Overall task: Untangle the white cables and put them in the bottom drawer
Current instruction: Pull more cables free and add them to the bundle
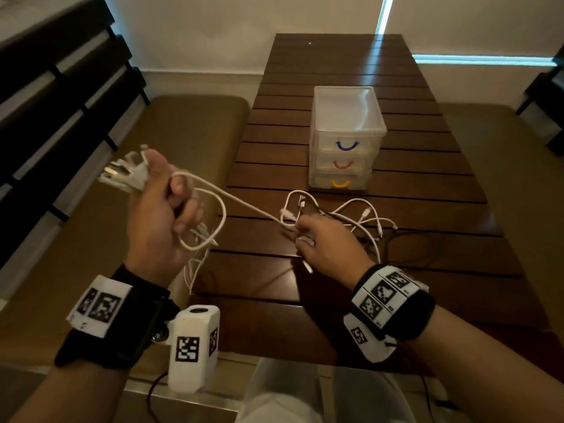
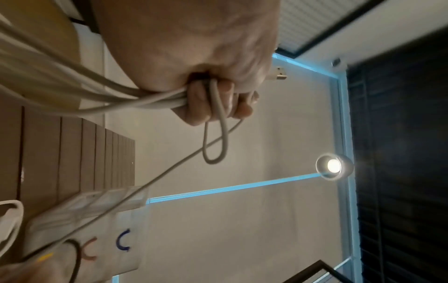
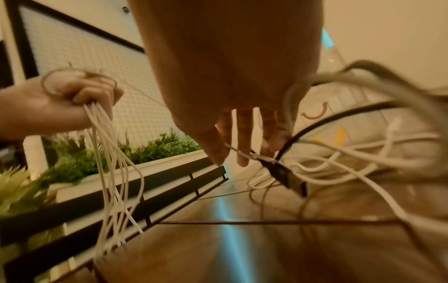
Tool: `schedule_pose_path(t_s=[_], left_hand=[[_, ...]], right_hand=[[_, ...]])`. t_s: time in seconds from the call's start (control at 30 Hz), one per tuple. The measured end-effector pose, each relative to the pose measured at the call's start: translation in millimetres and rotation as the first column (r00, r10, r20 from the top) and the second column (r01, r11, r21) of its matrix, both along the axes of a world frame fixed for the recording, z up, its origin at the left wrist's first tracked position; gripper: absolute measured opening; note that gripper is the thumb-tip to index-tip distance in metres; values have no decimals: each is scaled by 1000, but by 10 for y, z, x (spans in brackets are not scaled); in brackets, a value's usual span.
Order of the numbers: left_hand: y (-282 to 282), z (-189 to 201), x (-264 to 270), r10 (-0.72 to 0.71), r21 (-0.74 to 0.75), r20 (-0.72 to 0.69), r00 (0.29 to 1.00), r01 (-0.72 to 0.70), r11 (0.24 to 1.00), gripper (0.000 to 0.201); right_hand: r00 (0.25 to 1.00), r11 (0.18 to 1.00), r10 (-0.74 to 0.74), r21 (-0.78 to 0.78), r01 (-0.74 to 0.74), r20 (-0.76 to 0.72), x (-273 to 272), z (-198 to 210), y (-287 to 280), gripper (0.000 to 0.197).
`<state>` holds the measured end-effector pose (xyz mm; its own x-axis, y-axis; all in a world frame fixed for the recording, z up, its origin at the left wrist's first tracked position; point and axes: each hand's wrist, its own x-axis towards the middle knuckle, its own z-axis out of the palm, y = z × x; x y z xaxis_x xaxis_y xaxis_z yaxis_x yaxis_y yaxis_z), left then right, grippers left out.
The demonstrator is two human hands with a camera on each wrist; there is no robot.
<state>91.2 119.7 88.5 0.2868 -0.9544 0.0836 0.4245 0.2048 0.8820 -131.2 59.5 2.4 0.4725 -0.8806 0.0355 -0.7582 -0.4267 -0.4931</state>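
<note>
A slatted wooden table is seen bearing a clear three-drawer unit, all drawers closed, the bottom drawer marked by a yellow handle. A bundle of white cables is gripped in the raised left hand, fingers curled tight, plugs blurred beyond the fist. The right hand is lowered onto the tangle on the table; its fingers are largely hidden, so its grip cannot be judged.

A dark slatted wooden table stretches ahead of both hands. Olive cushioned benches flank it. Beyond stands a pale wall; left of the hands, a black-framed planter shelf holds greenery.
</note>
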Motion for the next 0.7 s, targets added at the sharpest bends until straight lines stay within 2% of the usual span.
schedule_pose_path(t_s=[0.1,0.17,0.2,0.27,0.33,0.43,0.47,0.5,0.53,0.6,0.63,0.67,0.7], left_hand=[[-16,55,15,40,-33,-96,995,-44,998,47],[-7,35,-2,67,-19,-51,996,-68,997,41],[5,5,-15,79,-13,11,997,-79,997,36],[51,-58,-98,67,-3,233,970,-68,998,27],[120,-124,-272,7,13,454,891,-15,1000,26],[118,-228,-515,-116,106,541,833,69,992,23],[98,-291,-556,-168,155,585,793,94,983,20],[75,-378,-567,-207,204,663,720,92,975,20],[47,-460,-555,-220,236,756,616,58,970,20],[15,-576,-501,-245,275,887,392,-20,961,18],[7,-620,-468,-249,273,931,267,-55,960,24],[17,-635,-452,-252,268,952,172,-77,960,33],[34,-625,-438,-252,264,960,123,-87,961,37]], right_hand=[[995,999,-48,2,48,-86,-16,-14,-103,14],[990,995,-86,44,91,-108,-37,-37,-135,19],[990,994,-89,50,95,-104,-50,-50,-137,21],[996,997,-66,46,69,-62,-61,-66,-110,22],[1000,998,7,61,-7,-11,-28,-37,-49,20],[988,985,147,86,-151,51,57,58,40,18],[981,978,181,94,-187,65,79,85,59,16],[976,972,204,105,-212,78,89,104,72,16],[972,967,218,117,-228,89,90,126,85,17],[966,959,229,146,-245,117,65,158,117,20],[965,957,227,153,-246,130,42,175,126,21],[966,958,221,158,-241,134,15,192,134,22],[968,959,213,159,-233,136,-13,192,130,22]])
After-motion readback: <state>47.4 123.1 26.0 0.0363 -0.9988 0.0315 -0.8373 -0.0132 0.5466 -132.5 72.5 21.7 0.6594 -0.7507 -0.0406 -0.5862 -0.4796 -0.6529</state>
